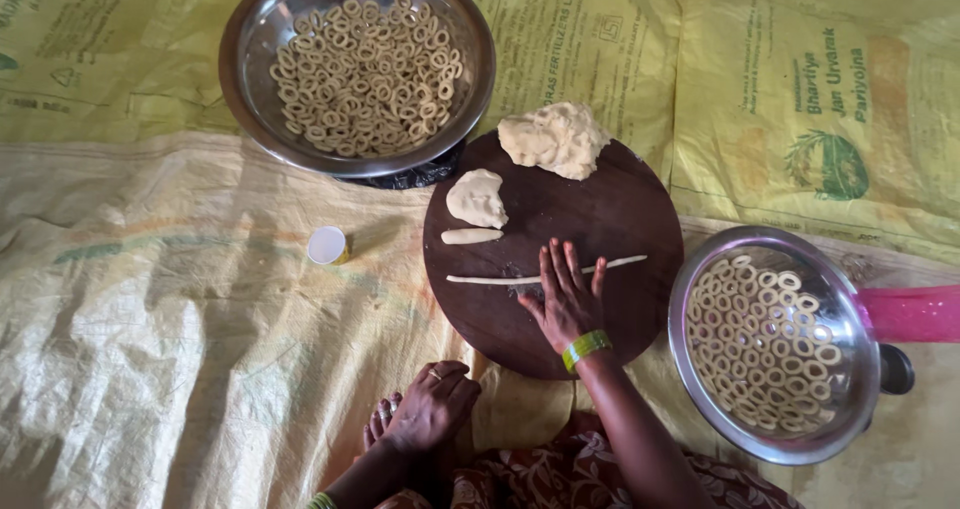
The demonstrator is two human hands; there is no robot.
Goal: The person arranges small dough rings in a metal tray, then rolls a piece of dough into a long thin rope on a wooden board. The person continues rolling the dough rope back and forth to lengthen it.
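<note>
Dough rope (545,272): thin, pale strand lying across the middle of a round dark wooden board (600,219), running left to right. Right hand (566,299): fingers spread flat, pressed on the rope's centre; green bangle at the wrist. Left hand (432,406): loosely curled, holding nothing, resting on a foot off the board's near-left edge. On the board's far side: large dough lump (555,139), smaller flattened piece (477,198), short stub (471,236). Steel bowl (262,29) beyond and steel dish (850,319) at right, both filled with dough rings (365,64). Small white-capped container (328,246) on the yellow sacking (150,299).
</note>
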